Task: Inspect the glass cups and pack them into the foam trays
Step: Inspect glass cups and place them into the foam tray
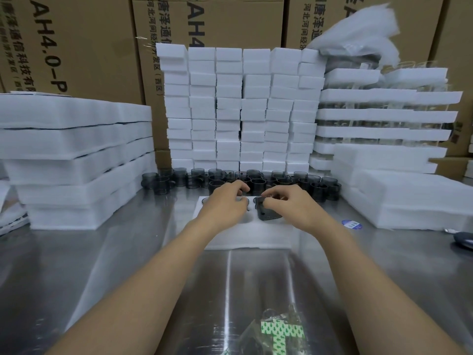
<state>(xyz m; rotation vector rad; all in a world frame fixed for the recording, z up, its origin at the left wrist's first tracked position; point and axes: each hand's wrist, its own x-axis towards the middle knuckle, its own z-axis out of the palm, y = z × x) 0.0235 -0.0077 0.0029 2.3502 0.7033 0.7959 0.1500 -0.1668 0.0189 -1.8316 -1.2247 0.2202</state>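
Both forearms extend forward over the steel table, the hands side by side above a white foam tray. The left hand lies palm down on the tray, fingers curled; whether its grip holds anything cannot be told. The right hand pinches a smoky glass cup at its upper edge, the cup tilted and seated in a tray recess just below the fingertips. Behind the tray stands a row of loose cups. Stacks of foam blocks rise behind, with foam sheets at left.
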